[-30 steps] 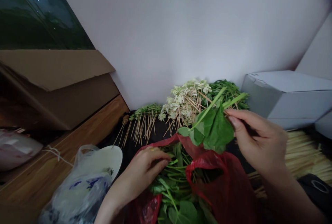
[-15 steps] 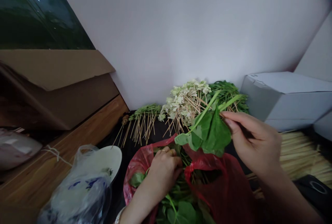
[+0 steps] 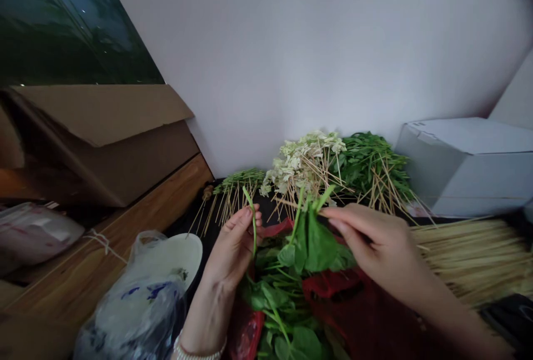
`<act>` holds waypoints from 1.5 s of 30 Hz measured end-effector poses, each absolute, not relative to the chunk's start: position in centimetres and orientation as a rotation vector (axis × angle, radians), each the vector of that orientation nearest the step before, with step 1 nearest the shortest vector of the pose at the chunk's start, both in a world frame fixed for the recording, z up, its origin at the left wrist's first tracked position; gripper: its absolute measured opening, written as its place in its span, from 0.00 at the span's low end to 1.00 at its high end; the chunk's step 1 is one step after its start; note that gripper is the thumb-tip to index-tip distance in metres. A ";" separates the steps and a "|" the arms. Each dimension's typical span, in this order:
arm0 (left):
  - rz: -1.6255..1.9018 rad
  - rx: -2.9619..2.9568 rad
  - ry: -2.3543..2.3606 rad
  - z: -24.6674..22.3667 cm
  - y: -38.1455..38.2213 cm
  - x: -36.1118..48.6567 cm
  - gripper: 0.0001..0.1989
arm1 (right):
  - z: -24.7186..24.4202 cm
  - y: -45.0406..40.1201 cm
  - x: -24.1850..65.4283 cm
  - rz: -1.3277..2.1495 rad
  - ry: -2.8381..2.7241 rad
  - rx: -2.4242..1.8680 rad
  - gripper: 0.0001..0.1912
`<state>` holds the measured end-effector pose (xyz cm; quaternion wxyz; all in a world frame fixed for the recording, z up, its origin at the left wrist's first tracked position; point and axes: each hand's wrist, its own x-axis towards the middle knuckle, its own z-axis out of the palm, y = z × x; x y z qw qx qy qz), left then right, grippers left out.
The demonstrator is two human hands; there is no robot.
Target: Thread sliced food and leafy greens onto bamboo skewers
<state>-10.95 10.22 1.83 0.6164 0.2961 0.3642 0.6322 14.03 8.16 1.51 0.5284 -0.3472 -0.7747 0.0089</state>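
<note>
My left hand (image 3: 235, 249) pinches a green stem (image 3: 254, 226) upright over a red plastic bag (image 3: 353, 304). Several leafy greens (image 3: 318, 243) hang from the pinched fingers of my right hand (image 3: 370, 238), their cut stems pointing up. Loose leaves and stems (image 3: 277, 299) fill the bag below both hands. Behind it lie skewered green pieces (image 3: 241, 179), skewered pale cauliflower-like florets (image 3: 306, 154) and skewered leafy greens (image 3: 370, 165), with their thin sticks pointing toward me.
A white bowl (image 3: 194, 249) and a clear plastic bag (image 3: 133, 315) are at the left, near an open cardboard box (image 3: 120, 165). On the right are a white box (image 3: 470, 160), many bare sticks (image 3: 474, 254) and a dark object (image 3: 510, 318). A pale wall rises behind.
My left hand has come up out of the red bag with a stem. My right hand has moved left and slightly down with its greens. The view has shifted slightly.
</note>
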 end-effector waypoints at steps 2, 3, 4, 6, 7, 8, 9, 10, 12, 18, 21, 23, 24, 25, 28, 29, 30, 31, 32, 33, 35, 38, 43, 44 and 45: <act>1.392 0.614 0.792 1.7 10.0 -10.4 0.17 | 0.9 8.2 13.4 0.116 -1.964 -0.840 0.12; 1.381 0.599 0.781 1.6 9.9 -10.2 0.15 | 0.6 8.3 13.2 0.141 -1.997 -0.856 0.13; 1.377 0.594 0.775 1.5 9.8 -10.1 0.14 | 0.4 8.3 13.0 0.154 -2.013 -0.868 0.13; 1.379 0.594 0.775 1.3 9.8 -10.0 0.13 | 0.1 8.3 12.7 0.170 -2.024 -0.877 0.14; 1.383 0.596 0.779 1.2 9.8 -10.0 0.13 | 0.0 8.3 12.7 0.176 -2.029 -0.877 0.14; 1.386 0.599 0.784 1.2 9.9 -10.0 0.14 | -0.1 8.3 12.6 0.177 -2.033 -0.875 0.15; 1.392 0.602 0.788 1.1 9.9 -10.0 0.14 | -0.2 8.3 12.6 0.175 -2.038 -0.876 0.15; 1.397 0.605 0.789 1.1 9.9 -10.0 0.14 | -0.2 8.3 12.6 0.170 -2.043 -0.879 0.15; 1.404 0.611 0.785 1.0 9.9 -10.0 0.14 | -0.3 8.3 12.6 0.167 -2.048 -0.885 0.16; 1.403 0.640 0.786 0.9 9.8 -10.1 0.16 | -0.4 8.4 12.5 0.177 -2.048 -0.876 0.16; 1.412 0.674 0.820 0.8 9.8 -10.1 0.15 | -0.4 8.4 12.5 0.172 -2.059 -0.888 0.16; 1.414 0.685 0.833 0.8 9.8 -10.1 0.15 | -0.4 8.4 12.5 0.173 -2.067 -0.894 0.17; 1.416 0.684 0.835 0.8 9.8 -10.1 0.15 | -0.4 8.4 12.5 0.174 -2.070 -0.896 0.17; 1.419 0.683 0.836 0.8 9.8 -10.1 0.16 | -0.4 8.4 12.5 0.174 -2.073 -0.897 0.18; 1.458 0.707 0.866 0.8 9.8 -9.9 0.18 | -0.4 8.3 12.5 0.149 -2.079 -0.909 0.18; 1.475 0.726 0.888 0.8 9.8 -9.9 0.18 | -0.4 8.3 12.5 0.138 -2.084 -0.917 0.18; 1.489 0.747 0.912 0.7 9.8 -9.8 0.18 | -0.3 8.3 12.5 0.128 -2.087 -0.924 0.18; 1.500 0.766 0.936 0.7 9.8 -9.8 0.19 | -0.3 8.2 12.5 0.118 -2.089 -0.929 0.18; 1.508 0.782 0.954 0.6 9.8 -9.8 0.19 | -0.3 8.2 12.4 0.113 -2.091 -0.934 0.18; 1.512 0.795 0.966 0.5 9.8 -9.8 0.19 | -0.2 8.2 12.4 0.110 -2.092 -0.938 0.18; 1.517 0.813 0.974 0.3 9.7 -9.7 0.18 | -0.1 8.1 12.4 0.104 -2.095 -0.945 0.17; 1.502 0.831 0.968 -0.1 9.7 -9.5 0.17 | -0.1 7.9 12.3 0.100 -2.102 -0.955 0.17; 1.422 0.892 0.934 -0.9 9.5 -8.8 0.16 | -0.4 7.8 11.5 0.069 -2.118 -0.951 0.17; 1.403 0.903 0.930 -1.0 9.5 -8.7 0.15 | -0.5 7.9 11.4 0.060 -2.124 -0.952 0.17; 1.387 0.910 0.924 -1.1 9.5 -8.7 0.15 | -0.5 8.1 11.4 0.059 -2.129 -0.955 0.17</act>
